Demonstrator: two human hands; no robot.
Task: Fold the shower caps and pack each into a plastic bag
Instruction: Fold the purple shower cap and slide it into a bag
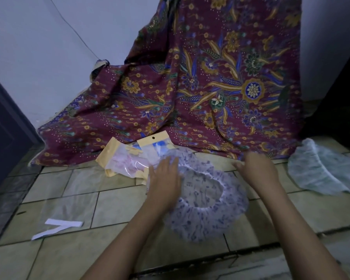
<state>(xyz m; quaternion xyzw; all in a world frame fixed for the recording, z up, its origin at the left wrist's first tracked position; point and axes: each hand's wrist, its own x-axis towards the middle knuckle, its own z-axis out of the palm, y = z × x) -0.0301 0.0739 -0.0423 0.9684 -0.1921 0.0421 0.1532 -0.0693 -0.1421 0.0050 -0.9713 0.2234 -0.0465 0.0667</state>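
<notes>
The left hand [166,178] lies flat with straight fingers on the left side of a round, translucent white plastic shower cap printed with small blue-violet motifs [202,201], pressing its frilled rim down. The right hand [257,168] is at the cap's far right rim, its fingers pointing left. It is blurred, so I cannot tell whether it pinches the frill or only touches it.

The cap lies spread out on the beige tiled floor [113,207], gathered elastic ring uppermost, about midway between the floor's left and right sides. Touching the cap's far left rim is a small pile of clear plastic bags with pale yellow header cards [125,158], and the top bag shows a punched hang hole.

Toward the floor's right side, well apart from the printed cap, a second, pale greenish-white shower cap [321,170] lies flattened. Near the left side, two white paper strips [57,227] rest on the tiles. Along the floor's far edge, a maroon batik cloth with gold and blue flowers [220,81] drapes down from the wall onto the tiles.
</notes>
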